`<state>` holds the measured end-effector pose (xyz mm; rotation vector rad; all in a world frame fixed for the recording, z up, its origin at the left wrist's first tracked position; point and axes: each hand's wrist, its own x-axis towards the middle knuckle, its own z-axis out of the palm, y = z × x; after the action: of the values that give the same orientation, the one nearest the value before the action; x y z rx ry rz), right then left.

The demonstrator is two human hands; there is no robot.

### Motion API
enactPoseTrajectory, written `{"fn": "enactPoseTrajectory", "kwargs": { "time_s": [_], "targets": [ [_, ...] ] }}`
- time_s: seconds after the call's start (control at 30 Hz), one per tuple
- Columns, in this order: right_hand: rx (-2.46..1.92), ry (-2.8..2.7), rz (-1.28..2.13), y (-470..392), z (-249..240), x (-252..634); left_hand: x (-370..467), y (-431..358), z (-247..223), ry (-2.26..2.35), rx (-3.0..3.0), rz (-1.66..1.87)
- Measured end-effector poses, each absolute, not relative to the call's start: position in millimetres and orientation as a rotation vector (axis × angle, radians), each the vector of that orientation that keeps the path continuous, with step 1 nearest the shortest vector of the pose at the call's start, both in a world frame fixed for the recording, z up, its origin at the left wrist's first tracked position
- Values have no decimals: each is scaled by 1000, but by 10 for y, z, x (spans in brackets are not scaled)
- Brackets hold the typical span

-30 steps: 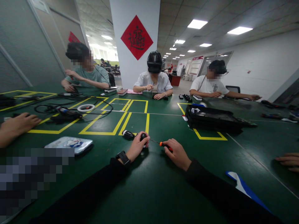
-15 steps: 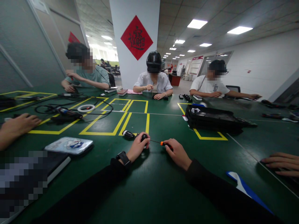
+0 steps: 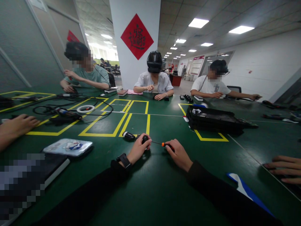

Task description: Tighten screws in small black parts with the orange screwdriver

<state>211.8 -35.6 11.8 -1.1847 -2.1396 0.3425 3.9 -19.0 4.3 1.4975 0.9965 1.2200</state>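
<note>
My left hand [image 3: 138, 147], with a black watch on its wrist, is closed around a small round black part [image 3: 145, 138] whose kind I cannot make out. In my right hand [image 3: 178, 153] is a screwdriver [image 3: 163, 144] with an orange and black handle. Its thin shaft points left, and the tip reaches the black part, where my left fingers hide the contact. Just left of my left hand, a black and white cylindrical object [image 3: 128, 136] lies on the green table [image 3: 150, 194].
At left lie a phone [image 3: 68, 147] and a dark notebook [image 3: 56, 171], with tangled cables [image 3: 63, 111] beyond. Black trays [image 3: 213, 117] sit at back right, a blue and white item [image 3: 246, 188] at front right. Other people's hands [image 3: 20, 127] rest at both sides; three people sit opposite.
The view has shifted very slightly. Both my hands keep almost the same position, with the screwdriver still against the black part.
</note>
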Motion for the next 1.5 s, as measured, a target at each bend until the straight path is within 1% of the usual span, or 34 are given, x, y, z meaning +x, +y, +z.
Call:
{"fn": "enactPoseTrajectory", "kwargs": {
  "time_s": [0.47,0.7,0.93,1.5],
  "targets": [
    [-1159,-2162,334,-368,122,2115,26,-162,22,968,1421,1240],
    [-1083,-2143,381,-387,140,2113,9,-140,4,912,1269,1241],
    [-1042,-2095,360,-404,138,2106,11,-139,4,875,1204,1244],
    [-1012,-2085,353,-407,128,2107,7,-147,-4,857,1185,1241]
  ]
}}
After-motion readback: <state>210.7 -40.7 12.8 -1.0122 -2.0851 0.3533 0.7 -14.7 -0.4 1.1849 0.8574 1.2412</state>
